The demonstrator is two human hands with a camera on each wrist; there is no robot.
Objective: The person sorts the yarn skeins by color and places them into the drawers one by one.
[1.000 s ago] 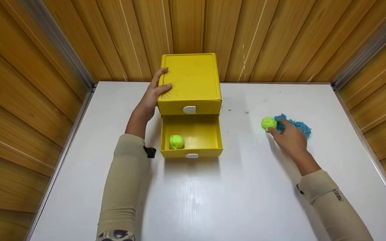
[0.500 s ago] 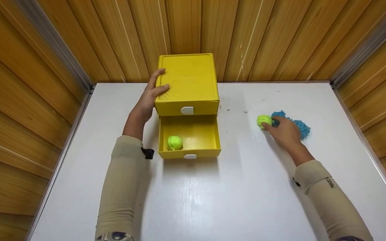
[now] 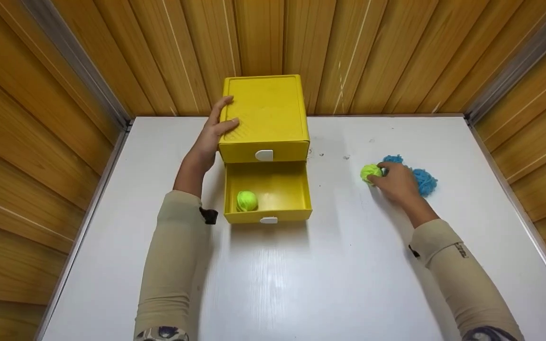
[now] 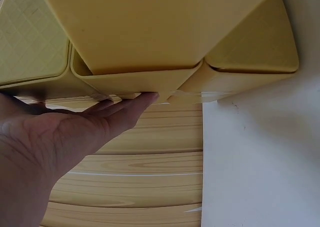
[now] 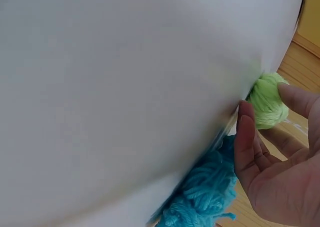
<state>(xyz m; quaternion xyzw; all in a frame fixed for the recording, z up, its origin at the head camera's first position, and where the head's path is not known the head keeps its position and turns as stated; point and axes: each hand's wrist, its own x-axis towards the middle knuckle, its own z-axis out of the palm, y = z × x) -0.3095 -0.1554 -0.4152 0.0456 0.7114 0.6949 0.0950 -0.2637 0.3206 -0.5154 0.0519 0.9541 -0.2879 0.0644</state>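
Observation:
In the head view my left hand rests on the left side of a yellow two-drawer box, thumb over its top edge. The left wrist view shows the fingers lying fairly straight along the wall. The box's lower drawer is pulled out and has a neon yellow-green yarn ball at its front left. To the right, my right hand pinches a second yellow-green yarn ball between thumb and fingers. Blue yarn balls lie right beside that hand, partly hidden by it.
The box's upper drawer is closed. All this stands on a white table, bordered by wood-pattern walls at the back and both sides.
My right hand has shifted slightly left, off the blue yarn and onto the yellow-green yarn ball, which has moved a little left. My left hand stays on the box.

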